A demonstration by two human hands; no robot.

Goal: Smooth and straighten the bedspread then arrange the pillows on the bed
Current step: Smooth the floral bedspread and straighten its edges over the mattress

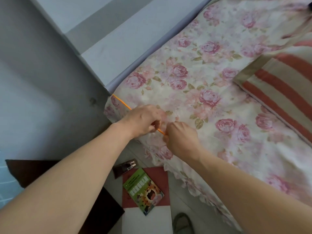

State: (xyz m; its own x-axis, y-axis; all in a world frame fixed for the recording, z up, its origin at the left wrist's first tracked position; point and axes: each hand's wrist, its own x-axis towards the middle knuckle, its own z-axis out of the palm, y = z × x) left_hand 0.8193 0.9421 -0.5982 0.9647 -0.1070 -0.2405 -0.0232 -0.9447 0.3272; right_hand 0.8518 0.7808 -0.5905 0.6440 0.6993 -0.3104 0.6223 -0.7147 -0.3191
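A cream bedspread (194, 85) printed with pink roses covers the bed, and its frilled edge hangs over the near side. Along that edge, near the bed's corner, runs a thin orange cord (120, 102). My left hand (143, 120) and my right hand (181, 138) are side by side at the edge, both closed on the cord and the fabric under it. A pillow (283, 88) with red and cream stripes lies on the bedspread at the right. A second pale pillow shows blurred at the top right corner.
A grey-blue padded headboard (118, 41) and wall run along the left. On the floor below lie a green booklet (143, 190) on a red mat, a dark tube (125, 168), a dark board (33, 171) and a slipper (183, 223).
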